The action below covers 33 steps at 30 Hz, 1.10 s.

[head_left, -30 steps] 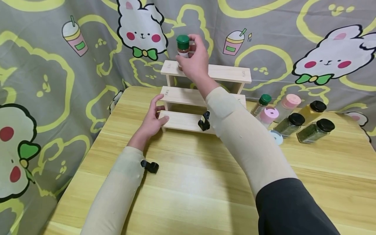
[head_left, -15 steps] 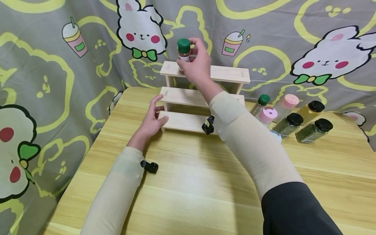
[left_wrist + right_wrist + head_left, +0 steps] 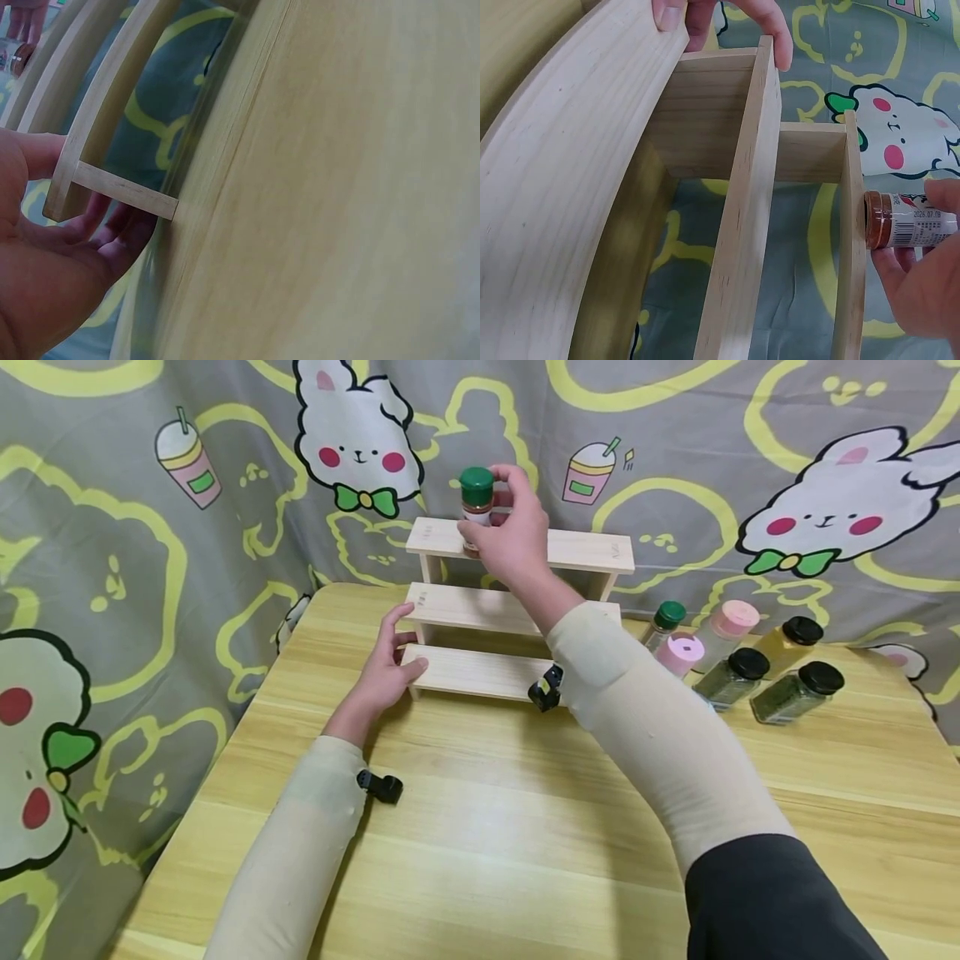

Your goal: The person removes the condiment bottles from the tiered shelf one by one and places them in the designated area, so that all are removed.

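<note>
A three-tier wooden shelf (image 3: pixel 480 670) stands on the table. My right hand (image 3: pixel 517 531) grips a small spice jar (image 3: pixel 477 489) with a green lid and red-brown contents, fingers and thumb around its sides. The jar is upright at the left part of the top tier; in the right wrist view the base of the jar (image 3: pixel 900 220) is right at that tier's surface. My left hand (image 3: pixel 386 668) holds the left end of the lowest tier, thumb on top. In the left wrist view, the left hand's fingers (image 3: pixel 124 236) curl around the end support.
On the table right of the shelf stand several jars: one green-lidded (image 3: pixel 663 622), two pink-lidded (image 3: pixel 733 625), and black-lidded ones (image 3: pixel 798 692) with green or yellow contents. A patterned grey curtain (image 3: pixel 660 485) hangs right behind the shelf.
My right hand has shifted the spice jar slightly right and toward the front along the top tier. The left hand stays on the shelf's left end.
</note>
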Available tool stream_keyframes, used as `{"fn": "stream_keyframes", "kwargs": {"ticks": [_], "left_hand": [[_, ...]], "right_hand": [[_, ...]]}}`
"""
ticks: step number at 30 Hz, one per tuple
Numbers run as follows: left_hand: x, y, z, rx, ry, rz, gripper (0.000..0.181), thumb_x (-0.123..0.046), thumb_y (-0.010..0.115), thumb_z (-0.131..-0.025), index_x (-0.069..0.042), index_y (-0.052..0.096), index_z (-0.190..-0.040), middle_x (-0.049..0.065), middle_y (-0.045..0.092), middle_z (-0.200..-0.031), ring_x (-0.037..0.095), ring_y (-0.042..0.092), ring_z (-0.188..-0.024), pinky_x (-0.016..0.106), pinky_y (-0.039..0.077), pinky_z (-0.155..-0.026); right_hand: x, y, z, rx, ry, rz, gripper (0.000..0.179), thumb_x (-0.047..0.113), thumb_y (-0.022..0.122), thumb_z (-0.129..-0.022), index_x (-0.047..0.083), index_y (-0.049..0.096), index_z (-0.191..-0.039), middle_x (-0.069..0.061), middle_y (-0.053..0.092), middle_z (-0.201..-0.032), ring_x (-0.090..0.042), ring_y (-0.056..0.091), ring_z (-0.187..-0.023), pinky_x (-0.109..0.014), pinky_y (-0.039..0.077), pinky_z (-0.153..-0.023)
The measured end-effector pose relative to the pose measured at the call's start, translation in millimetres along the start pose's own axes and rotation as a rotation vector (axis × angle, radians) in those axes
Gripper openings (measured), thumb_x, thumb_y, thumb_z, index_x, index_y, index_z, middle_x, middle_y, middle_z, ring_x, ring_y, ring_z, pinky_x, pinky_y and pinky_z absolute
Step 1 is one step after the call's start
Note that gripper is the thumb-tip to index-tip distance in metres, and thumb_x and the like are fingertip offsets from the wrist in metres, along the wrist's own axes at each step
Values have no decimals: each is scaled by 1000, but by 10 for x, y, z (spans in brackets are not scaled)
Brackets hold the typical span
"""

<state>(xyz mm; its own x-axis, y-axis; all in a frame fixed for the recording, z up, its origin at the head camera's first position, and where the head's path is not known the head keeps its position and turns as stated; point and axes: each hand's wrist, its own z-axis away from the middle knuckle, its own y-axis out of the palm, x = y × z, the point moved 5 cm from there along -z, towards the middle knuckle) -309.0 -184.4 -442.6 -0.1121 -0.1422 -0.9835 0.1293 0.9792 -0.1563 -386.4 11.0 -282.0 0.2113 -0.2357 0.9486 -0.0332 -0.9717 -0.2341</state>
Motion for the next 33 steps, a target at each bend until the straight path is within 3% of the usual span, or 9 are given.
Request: {"fn": "stream_keyframes", "kwargs": {"ticks": [5, 14, 26, 33], "left_hand": [[12, 2, 10, -9, 8, -18, 80, 9, 58, -94, -32, 25, -154, 19, 35, -146, 30, 40, -129, 41, 35, -96], [9, 6, 18, -11, -1, -14, 80, 9, 58, -94, -34, 26, -153, 22, 40, -139, 33, 44, -124, 38, 42, -85], [19, 2, -9, 8, -27, 16, 81, 11, 56, -94, -29, 22, -156, 28, 37, -142, 37, 43, -124, 35, 44, -80], [8, 20, 20, -4, -7, -1, 81, 10, 57, -94, -34, 24, -154, 24, 41, -138, 34, 46, -120, 34, 45, -79]], "right_hand": [[0, -66, 42, -7, -15, -7, 60, 8, 82, -83, 24, 52, -132, -5, 57, -119, -23, 58, -101, -35, 54, -82], [-14, -187, 127, -23, -28, -8, 58, 6, 83, -82, 23, 53, -129, -6, 58, -119, -23, 58, -100, -35, 53, -85], [-46, -360, 292, -32, -22, -56, 58, 4, 84, -80, 21, 54, -127, -6, 58, -118, -24, 60, -100, -38, 53, -85], [-44, -471, 391, -44, -19, -58, 60, 4, 84, -79, 22, 55, -128, -5, 59, -117, -23, 59, -99, -36, 53, -84]]}}
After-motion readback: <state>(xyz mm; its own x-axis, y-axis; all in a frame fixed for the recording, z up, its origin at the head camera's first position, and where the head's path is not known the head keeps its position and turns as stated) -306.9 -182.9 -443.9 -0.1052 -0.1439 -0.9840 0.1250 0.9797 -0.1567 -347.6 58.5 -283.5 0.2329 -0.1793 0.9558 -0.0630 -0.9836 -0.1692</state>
